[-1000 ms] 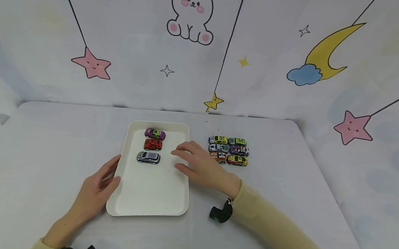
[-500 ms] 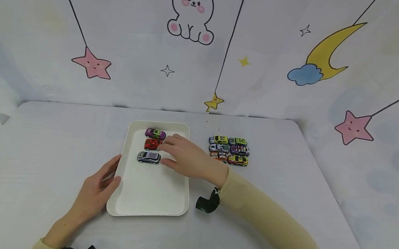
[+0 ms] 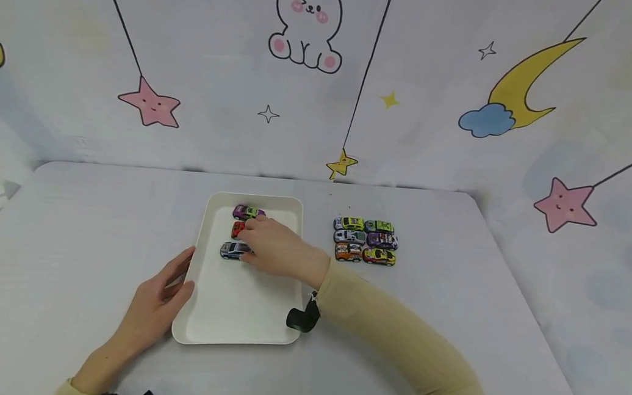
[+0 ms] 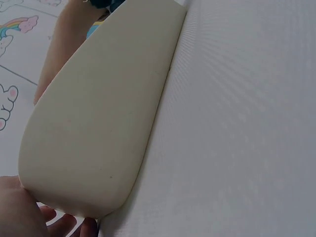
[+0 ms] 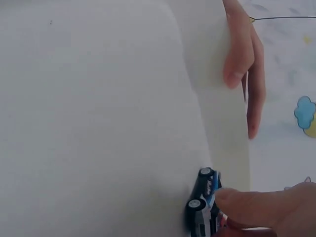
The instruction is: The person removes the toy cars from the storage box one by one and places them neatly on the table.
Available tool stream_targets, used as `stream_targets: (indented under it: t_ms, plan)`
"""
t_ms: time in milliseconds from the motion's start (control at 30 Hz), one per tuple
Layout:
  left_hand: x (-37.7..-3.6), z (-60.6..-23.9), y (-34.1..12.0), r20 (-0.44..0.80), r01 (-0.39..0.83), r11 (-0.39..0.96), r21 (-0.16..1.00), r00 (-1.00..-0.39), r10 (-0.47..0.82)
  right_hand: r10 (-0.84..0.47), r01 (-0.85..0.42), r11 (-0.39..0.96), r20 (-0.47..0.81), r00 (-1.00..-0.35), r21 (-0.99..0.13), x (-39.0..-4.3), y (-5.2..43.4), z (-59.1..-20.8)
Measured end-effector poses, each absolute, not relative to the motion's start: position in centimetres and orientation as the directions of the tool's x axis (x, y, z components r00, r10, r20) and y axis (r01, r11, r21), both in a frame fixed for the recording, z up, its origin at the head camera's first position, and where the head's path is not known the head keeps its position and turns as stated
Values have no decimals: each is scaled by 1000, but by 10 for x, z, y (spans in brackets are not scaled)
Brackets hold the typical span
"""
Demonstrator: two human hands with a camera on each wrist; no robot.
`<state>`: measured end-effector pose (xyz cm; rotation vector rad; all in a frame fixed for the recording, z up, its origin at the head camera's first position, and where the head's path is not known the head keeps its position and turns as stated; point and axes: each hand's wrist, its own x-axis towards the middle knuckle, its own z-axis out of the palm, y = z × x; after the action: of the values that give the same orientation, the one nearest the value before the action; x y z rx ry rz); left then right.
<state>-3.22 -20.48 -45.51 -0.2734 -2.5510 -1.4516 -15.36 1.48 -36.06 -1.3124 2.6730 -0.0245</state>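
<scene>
A white tray [image 3: 242, 315] lies on the table with a purple-and-green toy car [image 3: 247, 212], a red toy car [image 3: 237, 229] and a silver toy car [image 3: 232, 251] in it. My left hand [image 3: 151, 302] grips the tray's left edge, its thumb inside the rim and its fingers outside, as the right wrist view also shows. Over the tray, my right hand [image 3: 279, 249] pinches the right end of the silver toy car. In the right wrist view its thumb [image 5: 242, 206] lies against this car. The hand hides part of the red car.
Right of the tray, several toy cars stand in two columns, among them an orange one [image 3: 348, 252] and a yellow-and-red one [image 3: 380, 256]. A white cloth [image 3: 422, 327] covers the table. A printed backdrop [image 3: 205, 49] rises behind it.
My right hand has moved left over the tray, from near its right edge to the silver toy car, and taken hold of it. The left hand stays on the tray.
</scene>
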Motion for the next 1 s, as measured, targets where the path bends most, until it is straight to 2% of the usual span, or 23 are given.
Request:
stream_targets:
  t_ms: [400,1000]
  plan:
    - [-33,-454,-203,267,261,479,838,-962,58,-777,-783,621,-174,-605,-48,-154,12,-369]
    - [-33,-454,-204,287,274,493,826,-957,51,-797,-796,601,-128,-591,-66,-153,21,-368]
